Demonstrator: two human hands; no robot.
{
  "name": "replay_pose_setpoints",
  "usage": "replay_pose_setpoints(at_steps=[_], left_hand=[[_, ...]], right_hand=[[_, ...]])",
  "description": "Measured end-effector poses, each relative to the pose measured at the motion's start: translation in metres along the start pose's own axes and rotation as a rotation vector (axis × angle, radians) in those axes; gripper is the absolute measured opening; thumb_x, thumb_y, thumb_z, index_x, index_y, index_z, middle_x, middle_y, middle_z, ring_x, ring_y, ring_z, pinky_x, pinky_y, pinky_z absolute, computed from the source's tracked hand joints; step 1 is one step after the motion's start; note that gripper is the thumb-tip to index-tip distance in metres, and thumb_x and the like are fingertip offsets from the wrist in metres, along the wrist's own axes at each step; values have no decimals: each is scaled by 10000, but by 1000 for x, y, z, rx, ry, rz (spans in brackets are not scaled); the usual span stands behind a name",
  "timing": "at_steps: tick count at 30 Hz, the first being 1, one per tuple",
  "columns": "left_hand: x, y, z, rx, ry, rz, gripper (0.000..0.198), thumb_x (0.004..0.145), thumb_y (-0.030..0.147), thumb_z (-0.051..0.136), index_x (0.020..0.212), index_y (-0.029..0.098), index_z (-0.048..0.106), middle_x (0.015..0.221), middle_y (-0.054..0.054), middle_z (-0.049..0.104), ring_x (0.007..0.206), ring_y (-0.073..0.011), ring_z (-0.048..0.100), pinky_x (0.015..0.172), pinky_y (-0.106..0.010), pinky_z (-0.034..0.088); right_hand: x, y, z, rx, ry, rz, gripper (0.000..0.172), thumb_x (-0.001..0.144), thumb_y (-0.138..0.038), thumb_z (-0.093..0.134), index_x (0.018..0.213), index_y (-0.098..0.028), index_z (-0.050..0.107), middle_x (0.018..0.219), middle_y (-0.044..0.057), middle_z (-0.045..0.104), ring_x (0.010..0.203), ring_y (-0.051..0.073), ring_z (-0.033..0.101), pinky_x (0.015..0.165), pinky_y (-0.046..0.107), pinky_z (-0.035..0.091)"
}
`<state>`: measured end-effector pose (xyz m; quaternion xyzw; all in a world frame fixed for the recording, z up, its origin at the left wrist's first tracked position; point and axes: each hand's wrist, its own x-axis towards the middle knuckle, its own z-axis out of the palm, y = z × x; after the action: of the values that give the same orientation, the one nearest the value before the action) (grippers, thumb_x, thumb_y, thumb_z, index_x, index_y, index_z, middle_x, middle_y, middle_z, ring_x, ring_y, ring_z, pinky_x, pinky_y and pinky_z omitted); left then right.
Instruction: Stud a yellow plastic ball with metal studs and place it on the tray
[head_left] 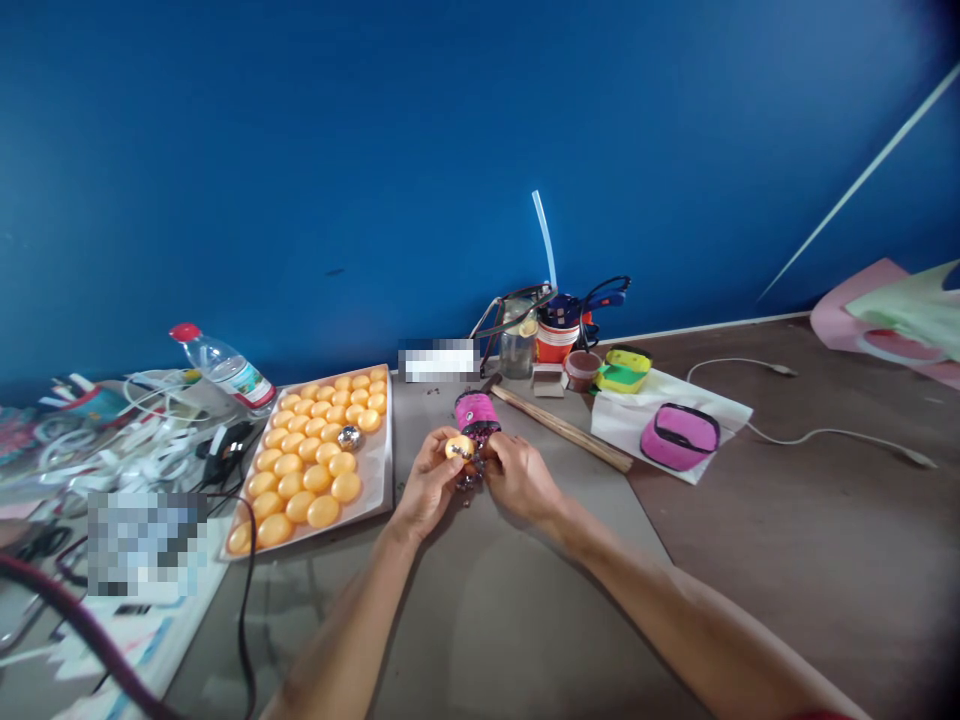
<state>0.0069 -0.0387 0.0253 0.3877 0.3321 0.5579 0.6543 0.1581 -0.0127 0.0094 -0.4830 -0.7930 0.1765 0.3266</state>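
Observation:
My left hand (426, 490) is closed around an orange ball (457, 446) that has a few small shiny pieces on its near face. Just to the right, my right hand (523, 480) is closed, its fingertips pinched by the ball; what they hold, if anything, is hidden. Beyond both hands lies a pink container (475, 410) with a black rim, and tiny shiny pieces (469, 484) show at its mouth and between my hands. On the left, a white tray (384, 480) holds rows of orange balls (301, 506) and one silver-covered ball (349, 438).
A wooden stick (566, 430) lies right of my hands. Behind stand a glass jar (517, 350) and a red cup (556, 344). A second pink container (679, 440) rests on white paper (615, 420), beside a yellow one (624, 370). A bottle (232, 372) leans beyond the tray; cables clutter the left.

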Motion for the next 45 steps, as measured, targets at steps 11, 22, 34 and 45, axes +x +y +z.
replay_pose_setpoints(at_steps=[11, 22, 34, 45], left_hand=[[0, 4, 3, -56, 2, -28, 354, 715, 213, 684, 990, 237, 463, 898, 14, 585, 718, -97, 578, 675, -229, 443], [0, 3, 5, 27, 26, 17, 315, 756, 253, 618, 992, 230, 412, 818, 22, 555, 645, -88, 542, 619, -225, 427], [-2, 0, 7, 108, 33, 34, 246, 795, 274, 544, 952, 231, 360, 770, 36, 521, 584, -86, 502, 588, -236, 395], [-3, 1, 11, 145, 8, 97, 193, 821, 251, 517, 897, 226, 342, 728, 49, 496, 547, -73, 464, 580, -237, 373]], right_hand=[[1, -3, -4, 116, 42, -39, 111, 778, -115, 412, 745, -183, 493, 746, 35, 601, 667, 149, 501, 678, 261, 324], [0, -2, -2, 131, 54, -50, 127, 815, -132, 404, 747, -181, 499, 748, 33, 597, 682, 148, 510, 691, 264, 326], [-1, -4, -2, 148, 64, -75, 135, 830, -144, 414, 739, -200, 497, 739, 32, 592, 676, 156, 506, 681, 276, 337], [-2, -3, 1, 176, 112, -131, 105, 815, -128, 438, 749, -188, 494, 719, 30, 589, 668, 153, 512, 666, 269, 337]])
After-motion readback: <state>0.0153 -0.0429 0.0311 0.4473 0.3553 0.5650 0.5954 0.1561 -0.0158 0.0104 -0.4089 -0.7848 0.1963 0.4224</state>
